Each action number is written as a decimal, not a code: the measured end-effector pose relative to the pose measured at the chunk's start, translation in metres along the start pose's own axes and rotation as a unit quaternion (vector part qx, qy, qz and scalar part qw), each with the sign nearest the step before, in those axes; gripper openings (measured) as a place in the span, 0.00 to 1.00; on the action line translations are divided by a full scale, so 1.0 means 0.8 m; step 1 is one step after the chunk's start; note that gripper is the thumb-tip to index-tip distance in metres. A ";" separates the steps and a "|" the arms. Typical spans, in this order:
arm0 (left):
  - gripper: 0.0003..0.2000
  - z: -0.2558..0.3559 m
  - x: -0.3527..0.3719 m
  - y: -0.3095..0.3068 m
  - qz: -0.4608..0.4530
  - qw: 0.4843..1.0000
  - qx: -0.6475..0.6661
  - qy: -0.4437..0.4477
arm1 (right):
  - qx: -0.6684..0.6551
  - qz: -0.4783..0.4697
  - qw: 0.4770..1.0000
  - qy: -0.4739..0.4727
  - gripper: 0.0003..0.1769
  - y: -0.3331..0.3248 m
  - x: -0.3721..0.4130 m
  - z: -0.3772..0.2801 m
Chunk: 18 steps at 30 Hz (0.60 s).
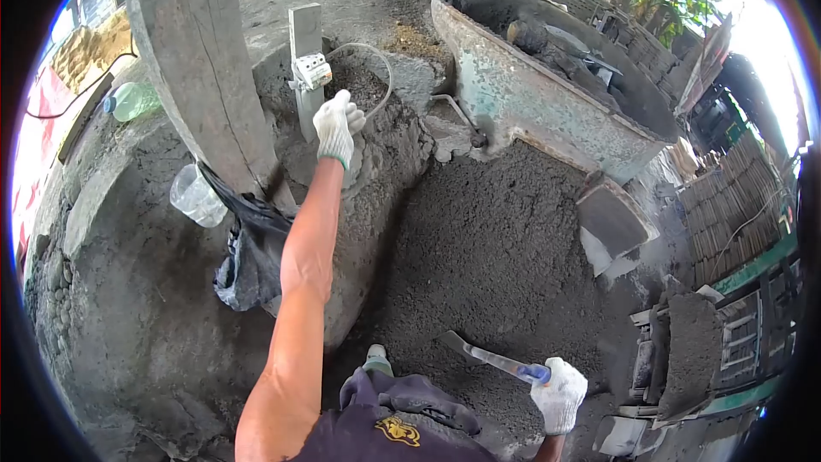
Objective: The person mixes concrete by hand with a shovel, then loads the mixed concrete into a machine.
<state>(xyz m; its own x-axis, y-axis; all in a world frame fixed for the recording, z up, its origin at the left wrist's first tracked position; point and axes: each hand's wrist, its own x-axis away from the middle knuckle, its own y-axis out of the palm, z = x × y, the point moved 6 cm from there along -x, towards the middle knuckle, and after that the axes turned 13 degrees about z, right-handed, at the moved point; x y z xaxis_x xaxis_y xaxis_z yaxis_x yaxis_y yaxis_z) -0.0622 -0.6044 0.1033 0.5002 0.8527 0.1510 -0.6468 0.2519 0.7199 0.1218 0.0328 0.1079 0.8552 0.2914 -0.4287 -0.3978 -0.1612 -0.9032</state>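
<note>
Here, in the head view, the gloved left hand (339,126) is extended to a small switch box (311,72) mounted on an upright board (305,30). The board presumably serves to raise the box above the damp, gritty ground. A thin cable (391,77) loops out beside the box and drops behind the hand. The gloved right hand (560,393) carries a long-bladed tool (496,359) by its blue end, low and to the side; this grip probably leaves the blade free and the left arm unobstructed. The blade points away from the right hand, over a bed of dark, wet-looking mix (479,239), before a weathered trough (530,103).

As to the fingers, those of the left hand are curled part-way toward the palm, with the switch box just beyond and slightly left of them; whether they touch it or grip anything cannot be told. Those of the right hand are closed around the tool's blue end, the remainder projecting past the thumb side.
</note>
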 end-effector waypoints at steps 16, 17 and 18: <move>0.22 -0.015 -0.144 -0.008 0.115 0.993 -0.012 -0.027 | 0.029 -0.038 0.999 0.022 0.11 0.009 -0.024 -0.047; 0.21 -0.015 -0.143 -0.006 0.121 0.992 -0.011 -0.030 | 0.032 -0.036 0.999 0.019 0.11 0.010 -0.025 -0.048; 0.20 -0.015 -0.144 -0.005 0.123 0.992 -0.008 -0.031 | 0.028 -0.034 0.999 0.019 0.11 0.009 -0.027 -0.049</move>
<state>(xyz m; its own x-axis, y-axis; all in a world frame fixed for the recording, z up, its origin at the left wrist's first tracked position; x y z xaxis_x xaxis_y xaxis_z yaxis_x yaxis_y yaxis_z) -0.1238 -0.6980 0.0748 0.3607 0.8598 0.3615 -0.7616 0.0478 0.6463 0.1136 -0.0119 0.1112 0.8925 0.2628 -0.3666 -0.3557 -0.0897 -0.9303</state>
